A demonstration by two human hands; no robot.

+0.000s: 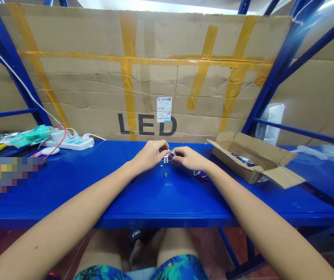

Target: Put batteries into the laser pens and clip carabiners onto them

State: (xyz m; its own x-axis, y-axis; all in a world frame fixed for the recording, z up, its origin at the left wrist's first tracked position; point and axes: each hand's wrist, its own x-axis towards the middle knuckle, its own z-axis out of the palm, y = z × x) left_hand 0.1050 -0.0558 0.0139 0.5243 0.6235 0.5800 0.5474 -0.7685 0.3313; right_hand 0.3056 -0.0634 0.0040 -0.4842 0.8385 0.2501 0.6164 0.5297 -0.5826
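Note:
Both my hands meet at the middle of the blue table (143, 194), near its far edge. My left hand (152, 152) is curled, fingertips pinched on a small cluster of shiny metal parts (166, 158). My right hand (188, 157) is also closed, its fingers pinching a small metal piece right beside that cluster. One loose metal part (165, 174) lies on the table just in front of the hands. What exactly each pinch holds is too small to name. Some red and metal clips (201, 176) lie under my right wrist.
An open cardboard box (256, 161) holding small items sits at the right. A white power strip (70, 142) with plugs and cables lies at the back left, next to a green bag (33, 135). A large taped cardboard sheet marked LED (143, 77) stands behind the table.

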